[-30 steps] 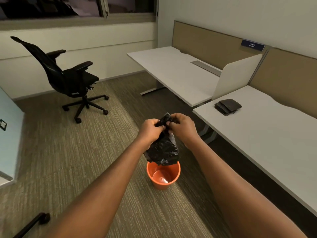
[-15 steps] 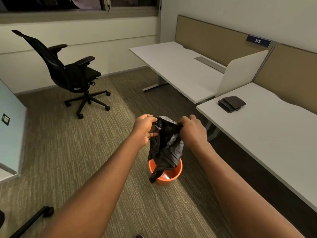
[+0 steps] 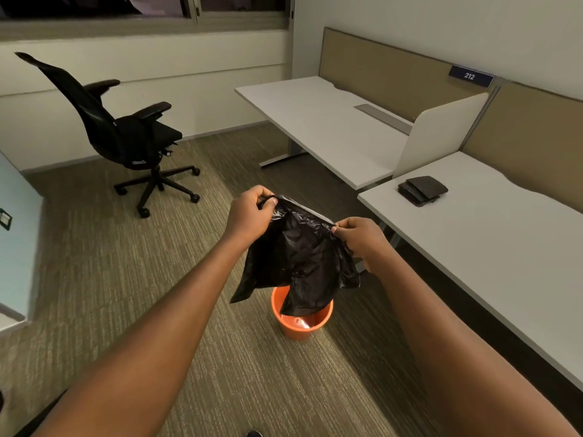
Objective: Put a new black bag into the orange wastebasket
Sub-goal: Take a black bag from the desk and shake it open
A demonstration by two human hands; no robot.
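1. Left hand and right hand each pinch the crumpled black plastic bag at its top edge, frame centre.
2. Step: opening the bag's mouth above the round orange plastic wastebasket, lower centre.
3. Next: likely spread the mouth, lower it in.

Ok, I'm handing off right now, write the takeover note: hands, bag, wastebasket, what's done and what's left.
Left hand: shut on the black bag's top edge.
Right hand: pinching the same edge on the other side.
Bag: held in the air, partly spread, its lower end hanging in front of the orange wastebasket; whether it touches the rim cannot be told.
Wastebasket: upright on the carpet beside the near desk, unlined.
Done: bag picked up, partly unfolded.
Left: open the mouth, lower it in, fold the edge over the rim.
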